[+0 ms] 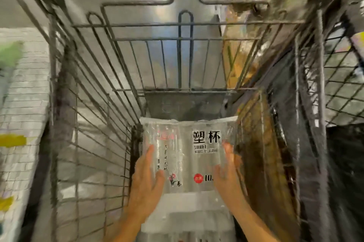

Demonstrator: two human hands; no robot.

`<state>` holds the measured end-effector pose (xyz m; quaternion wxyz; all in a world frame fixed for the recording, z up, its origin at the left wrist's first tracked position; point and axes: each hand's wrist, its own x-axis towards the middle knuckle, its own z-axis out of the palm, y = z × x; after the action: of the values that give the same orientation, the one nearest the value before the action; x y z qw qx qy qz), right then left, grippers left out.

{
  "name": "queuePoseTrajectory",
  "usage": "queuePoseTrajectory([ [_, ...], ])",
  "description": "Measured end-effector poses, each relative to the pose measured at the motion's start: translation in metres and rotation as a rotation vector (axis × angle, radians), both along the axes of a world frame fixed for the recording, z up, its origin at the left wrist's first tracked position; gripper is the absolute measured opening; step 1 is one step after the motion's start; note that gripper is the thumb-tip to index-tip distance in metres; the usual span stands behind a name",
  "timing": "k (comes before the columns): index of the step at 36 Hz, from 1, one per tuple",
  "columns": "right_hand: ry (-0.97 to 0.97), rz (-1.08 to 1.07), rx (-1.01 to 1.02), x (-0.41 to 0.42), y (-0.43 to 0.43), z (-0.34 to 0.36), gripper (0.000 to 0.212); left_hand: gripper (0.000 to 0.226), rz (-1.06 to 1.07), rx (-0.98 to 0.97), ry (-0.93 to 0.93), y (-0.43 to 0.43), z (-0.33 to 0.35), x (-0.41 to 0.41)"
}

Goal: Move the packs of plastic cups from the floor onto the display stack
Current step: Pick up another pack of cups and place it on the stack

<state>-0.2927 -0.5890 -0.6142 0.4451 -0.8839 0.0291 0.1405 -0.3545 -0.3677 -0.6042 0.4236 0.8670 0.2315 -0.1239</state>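
Nearest the camera, two bare forearms are seen reaching forward from the lower edge. The left hand point(146, 182) is laid against the left side of a clear pack point(189, 155) of plastic cups, its fingers straight and slightly spread on the wrap, the thumb resting on the pack's face. The right hand point(228, 172) is pressed against the right side in the same way, fingers extended and close together. No finger is seen curled under an edge, so the pack appears to be pinched between two flat hands rather than gripped.

The pack is held label-up, low inside a wire basket point(94, 115). Directly beneath it a lower pack point(187, 212) of similar clear wrap can be made out; whether the two are touching cannot be told.

Beyond the pack the basket's floor is bare, up to its wire back and a metal panel point(167, 15). White stacked goods point(25, 103) are seen outside the left wall, and shiny bags point(242, 48) outside the right.

The task is judged to be partway through: at least one pack seems already placed, and this one is not yet released. The floor is not shown, so what is left cannot be counted.
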Motion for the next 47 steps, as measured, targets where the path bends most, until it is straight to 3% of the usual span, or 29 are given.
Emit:
queuePoseTrajectory([
  [3,-0.096,-0.071,-0.064,-0.007,0.001,0.013,0.074,0.072,0.036,-0.015,-0.048,-0.009,0.001,-0.01],
  [9,0.057,-0.046,-0.11,-0.022,-0.006,0.01,0.091,0.073,0.054,-0.077,-0.033,-0.018,-0.005,-0.032],
  [18,0.209,-0.06,-0.039,-0.006,0.0,0.005,0.077,0.071,0.061,-0.019,0.064,-0.01,-0.01,-0.006],
  [22,0.262,-0.053,-0.047,-0.001,0.0,0.008,0.08,0.07,0.034,0.123,0.099,-0.008,-0.004,-0.003],
  [27,0.34,-0.002,-0.133,0.004,0.002,0.043,0.067,0.069,-0.061,0.264,0.189,-0.001,0.019,0.013],
  [30,0.341,0.004,-0.269,0.022,0.002,0.077,0.065,0.064,-0.13,0.338,0.152,0.004,0.053,0.031],
  [33,0.205,0.179,-0.414,0.041,0.001,0.128,0.052,0.052,-0.221,0.356,0.148,0.004,0.108,0.053],
  [37,0.068,0.287,-0.435,0.068,-0.002,0.213,0.046,0.042,-0.347,0.421,0.057,0.005,0.197,0.075],
  [45,-0.14,0.491,-0.528,0.067,-0.018,0.387,0.028,0.041,-0.318,0.458,-0.122,-0.004,0.372,0.057],
  [47,-0.181,0.532,-0.505,0.055,-0.02,0.42,0.033,0.038,-0.281,0.457,-0.153,-0.006,0.409,0.037],
])
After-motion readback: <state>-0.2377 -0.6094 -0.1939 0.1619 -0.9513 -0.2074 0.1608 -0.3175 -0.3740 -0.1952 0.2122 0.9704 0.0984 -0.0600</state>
